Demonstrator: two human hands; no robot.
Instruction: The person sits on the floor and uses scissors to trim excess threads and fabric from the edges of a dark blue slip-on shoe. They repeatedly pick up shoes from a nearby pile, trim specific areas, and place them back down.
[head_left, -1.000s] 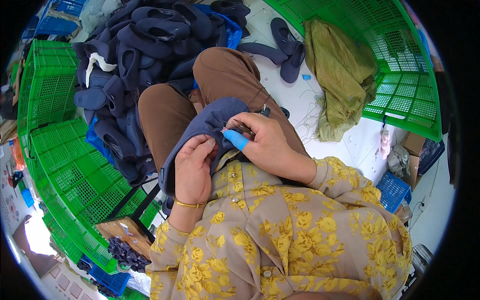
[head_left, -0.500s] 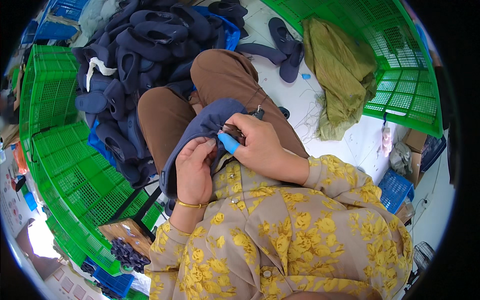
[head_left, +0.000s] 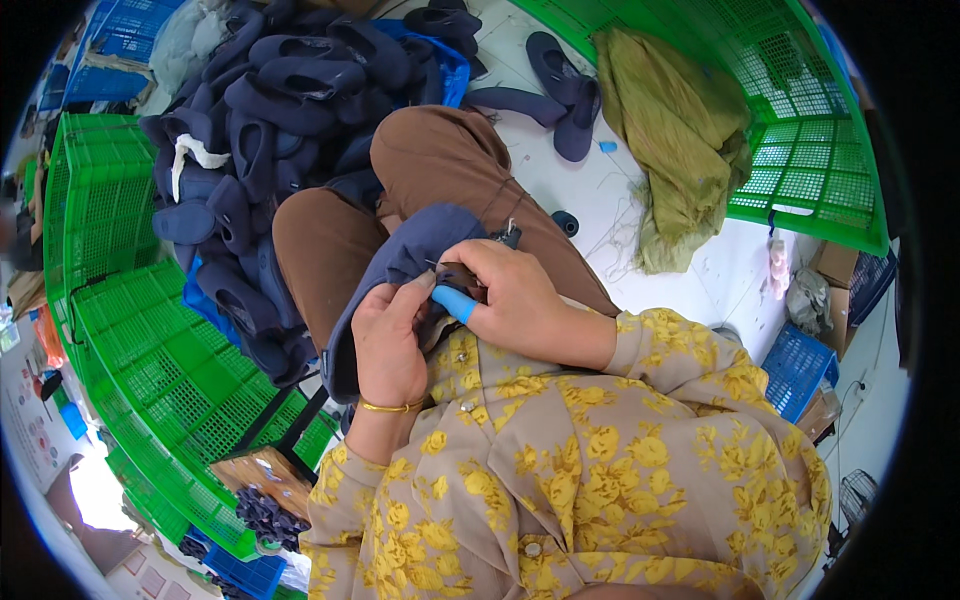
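A navy fabric shoe (head_left: 410, 250) lies across my lap, its sole side along the left. My left hand (head_left: 388, 345) is closed on the shoe's opening edge, thumb and forefinger pinched together. My right hand (head_left: 520, 310), with a blue cover on the thumb, is curled round a small dark tool (head_left: 462, 278) with a thin pointed metal tip at the shoe's edge. Its exact kind is mostly hidden by my fingers. A black and metal piece (head_left: 510, 234) sticks out past my right knuckles; I cannot tell if it belongs to the tool.
A large heap of navy shoes (head_left: 290, 90) rises at the upper left, beside green mesh crates (head_left: 150, 370). More shoes (head_left: 575, 110) lie on the white floor ahead. An olive cloth sack (head_left: 680, 150) rests against another green crate (head_left: 815, 190) on the right. A black spool (head_left: 565, 223) stands near my thigh.
My left thumb and fingertips have moved slightly up, closer to the tool's tip and the blue-covered thumb. The view has shifted a little; the shoe stays in my lap.
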